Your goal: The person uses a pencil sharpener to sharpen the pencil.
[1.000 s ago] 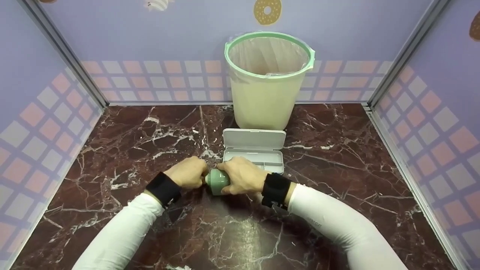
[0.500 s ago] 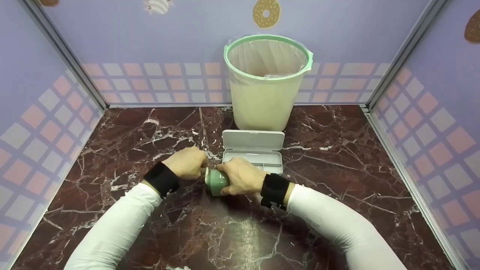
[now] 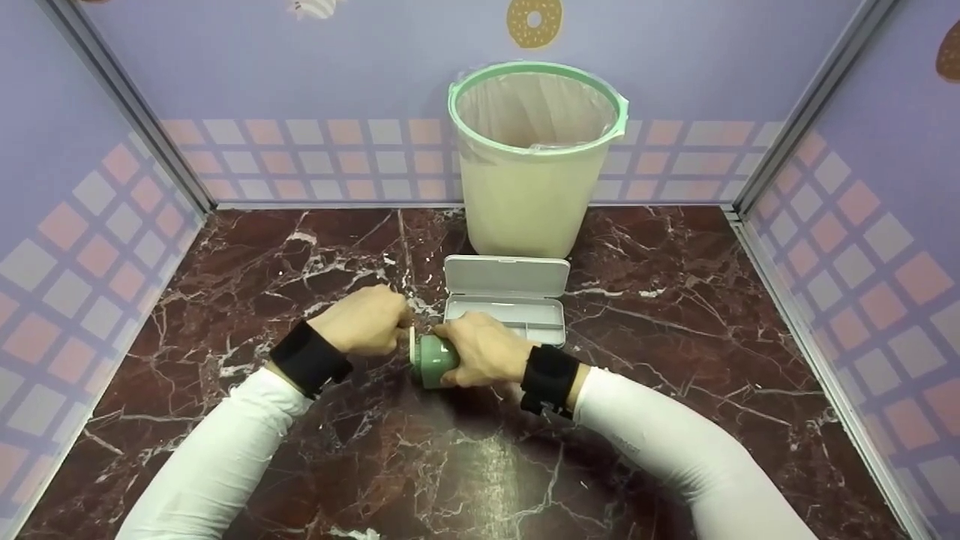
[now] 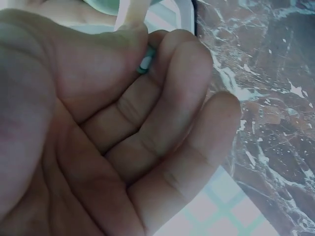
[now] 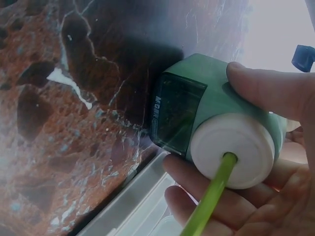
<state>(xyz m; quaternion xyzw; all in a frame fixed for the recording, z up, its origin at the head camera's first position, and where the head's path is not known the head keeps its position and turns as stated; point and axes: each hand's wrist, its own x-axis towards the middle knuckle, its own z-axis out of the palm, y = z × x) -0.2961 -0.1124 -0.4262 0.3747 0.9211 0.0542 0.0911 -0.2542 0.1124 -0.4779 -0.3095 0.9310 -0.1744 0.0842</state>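
My right hand (image 3: 487,349) grips a green pencil sharpener (image 3: 437,361) lying low over the table, thumb on one side and fingers round the other. The right wrist view shows its dark see-through shavings window and a white round front (image 5: 211,140) with a hole. A yellow-green pencil (image 5: 212,196) is in that hole. To the left, my left hand (image 3: 364,321) pinches the pencil between thumb and curled forefinger; only a small green-and-white end (image 4: 146,62) shows there, the rest hidden by the fingers. Its other fingers are bent.
An open light-grey pencil case (image 3: 545,335) with compartments lies just behind my right hand. Behind it stands a lined bin (image 3: 532,202) with a green rim. White specks lie on the dark marbled table (image 3: 645,450); patterned walls (image 3: 322,75) enclose it.
My left hand has moved a little left and away from the sharpener, so more of its white front shows. The right hand and sharpener stay nearly in place.
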